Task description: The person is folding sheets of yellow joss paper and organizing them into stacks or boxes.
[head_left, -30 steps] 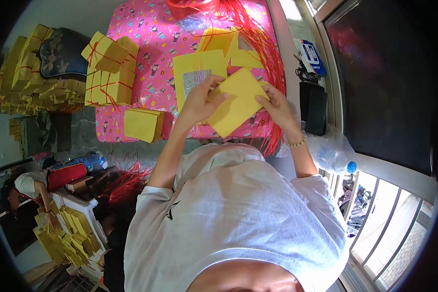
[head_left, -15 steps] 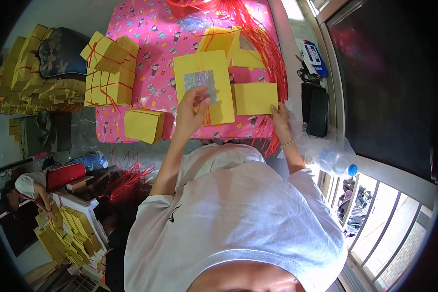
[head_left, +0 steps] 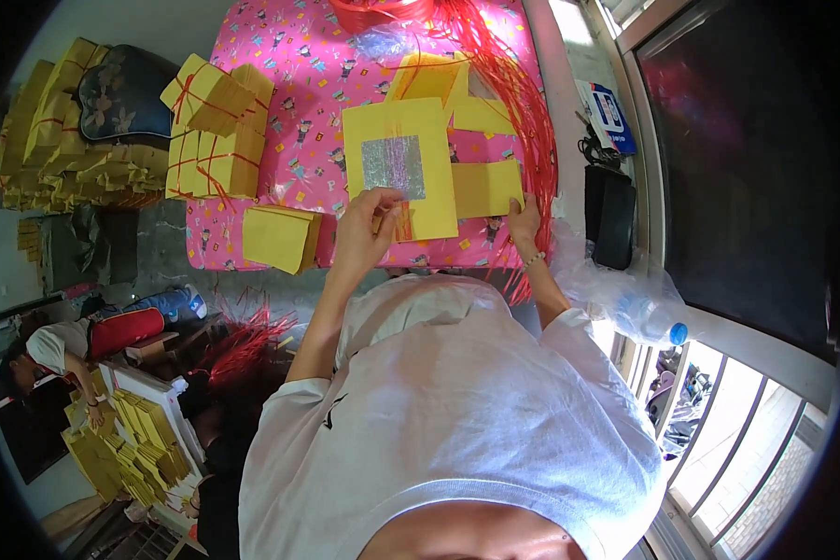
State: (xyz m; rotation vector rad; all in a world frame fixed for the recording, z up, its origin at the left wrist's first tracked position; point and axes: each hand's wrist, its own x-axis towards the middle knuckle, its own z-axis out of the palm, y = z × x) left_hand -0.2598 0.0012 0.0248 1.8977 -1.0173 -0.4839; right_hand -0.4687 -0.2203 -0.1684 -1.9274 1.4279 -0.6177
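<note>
A large yellow paper sheet (head_left: 438, 140) with a silver square (head_left: 392, 166) lies on the pink patterned tablecloth (head_left: 294, 140) in front of me. My left hand (head_left: 366, 229) is over its lower left part, fingers half curled, with a gap between thumb and forefinger. A smaller yellow paper piece (head_left: 487, 189) sticks out from the right side of the sheet; its left end is hidden. My right hand (head_left: 525, 220) grips its right edge near the lower corner. More yellow paper pieces (head_left: 427, 79) lie just beyond the sheet.
Tied yellow bundles (head_left: 217, 126) stand at the table's left; a loose yellow stack (head_left: 280, 235) sits at the near left edge. Red strands (head_left: 523, 103) run down the right side. A bagged bottle (head_left: 658, 322) is beside my right arm. Another person (head_left: 65, 350) handles yellow paper at lower left.
My right hand has moved left with the smaller yellow paper piece, which now shows less beside the large sheet. My left hand has shifted slightly nearer to me over the sheet.
</note>
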